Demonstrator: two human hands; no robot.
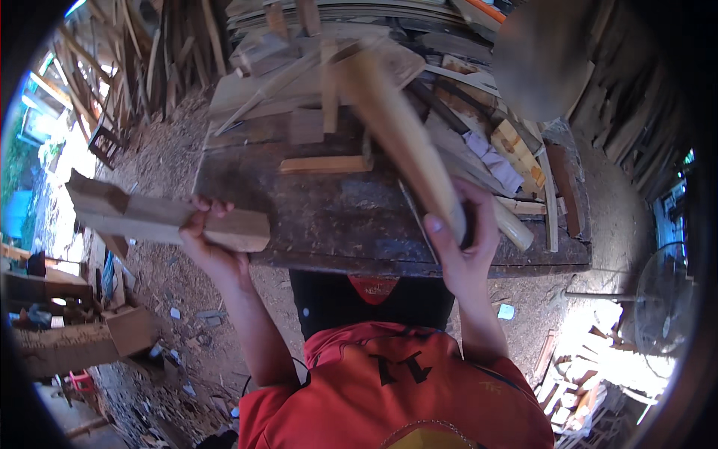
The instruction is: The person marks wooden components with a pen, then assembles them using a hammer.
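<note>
My left hand (pixel 213 224) is closed round a squared, notched wooden block (pixel 134 209) at the bench's left side. My right hand (pixel 470 232) grips a pale, tapering wooden piece (pixel 396 127), blurred, which slants up toward the back; I cannot make out what its far end is. Beneath both is a dark, worn wooden workbench (pixel 299 206). A short light strip (pixel 321 165) lies near its middle, and another pale rounded piece (pixel 512 228) lies beside my right hand.
Boards and offcuts (pixel 277 82) pile along the bench's back and right. A blurred round grey object (pixel 542 60) is at upper right. Leaning planks (pixel 134 45) stand at back left, timber (pixel 60 344) at lower left, a fan (pixel 658 307) at right. Shavings cover the floor (pixel 202 314).
</note>
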